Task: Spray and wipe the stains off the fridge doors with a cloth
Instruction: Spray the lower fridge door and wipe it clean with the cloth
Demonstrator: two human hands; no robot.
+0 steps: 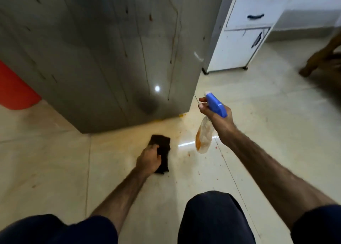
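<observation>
The grey fridge door point(103, 55) fills the upper left and carries dark and reddish drip streaks running down it. My right hand point(216, 117) grips a clear spray bottle point(204, 135) with a blue trigger head, its nozzle pointing toward the fridge's lower right corner. My left hand point(149, 159) is closed on a dark cloth point(162, 151), held low over the floor just in front of the fridge's base.
A white cabinet point(241, 40) with dark handles stands right of the fridge. An orange-red bin point(13, 88) sits at the left edge. The pale tiled floor point(267, 118) shows orange spatter near the fridge base. Wooden furniture point(323, 59) is at the far right. My knees fill the bottom.
</observation>
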